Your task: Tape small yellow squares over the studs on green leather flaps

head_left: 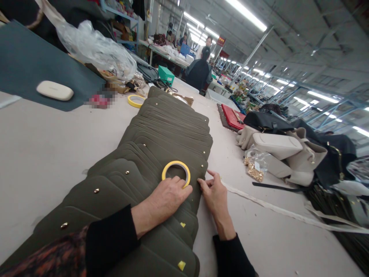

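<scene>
A long row of overlapping olive-green panels with rounded corners runs along the table, several bearing small gold studs. Over the panels, my left hand is closed on a roll of yellow tape, its fingers curled at the near side of the ring. My right hand is at the right edge of the row, thumb and forefinger bent against a panel's edge; whether something small is between them I cannot make out. Nearer to me, small yellow tape pieces stick to the panels' right side.
Another yellow tape roll lies beyond the row's left side. To the right are beige bag parts, a bag of gold hardware, and a white strip. A pale case rests at left. A person sits farther back.
</scene>
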Motion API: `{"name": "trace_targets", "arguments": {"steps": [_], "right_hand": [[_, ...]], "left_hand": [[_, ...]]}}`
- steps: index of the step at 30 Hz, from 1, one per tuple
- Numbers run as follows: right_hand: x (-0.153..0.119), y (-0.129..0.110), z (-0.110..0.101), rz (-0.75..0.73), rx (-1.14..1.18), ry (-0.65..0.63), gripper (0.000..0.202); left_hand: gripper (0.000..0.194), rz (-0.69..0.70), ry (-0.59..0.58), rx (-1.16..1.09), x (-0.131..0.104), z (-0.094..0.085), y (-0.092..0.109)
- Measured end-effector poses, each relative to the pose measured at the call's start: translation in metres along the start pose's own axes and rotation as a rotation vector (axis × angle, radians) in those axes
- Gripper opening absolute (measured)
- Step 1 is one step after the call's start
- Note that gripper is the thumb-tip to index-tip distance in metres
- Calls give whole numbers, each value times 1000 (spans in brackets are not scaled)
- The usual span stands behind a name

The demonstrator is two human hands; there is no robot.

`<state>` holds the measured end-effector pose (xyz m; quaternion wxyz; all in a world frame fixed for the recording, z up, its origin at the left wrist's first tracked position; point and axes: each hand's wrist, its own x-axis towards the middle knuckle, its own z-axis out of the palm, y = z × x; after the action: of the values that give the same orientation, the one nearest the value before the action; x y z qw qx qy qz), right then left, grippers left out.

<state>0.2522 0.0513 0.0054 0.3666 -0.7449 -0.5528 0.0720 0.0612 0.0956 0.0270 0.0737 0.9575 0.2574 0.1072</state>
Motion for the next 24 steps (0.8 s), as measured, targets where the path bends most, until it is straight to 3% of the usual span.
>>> {"name": "trace_targets", "arguments": {"steps": [3,7,10,13,20,24], "right_hand": [[-3,6,-9,-183,-88,65,22],[-5,11,-11,-534,-230,-48,21],[-3,15,-5,-582,-260,-100,23],[8,19,1,-467,-255,-162,24],[34,5,-3,51,-212,-398,31],[23,-3,-9,81,-59,-384,31]], "left_hand": [[11,1,13,0,-1,1,-1],[11,-15,30,5,-1,6,-2],[11,-21,43,7,-3,5,-1],[9,-2,41,19,-4,3,0],[10,-14,58,40,-4,-1,1],[10,10,84,26,-3,-8,-4]]}}
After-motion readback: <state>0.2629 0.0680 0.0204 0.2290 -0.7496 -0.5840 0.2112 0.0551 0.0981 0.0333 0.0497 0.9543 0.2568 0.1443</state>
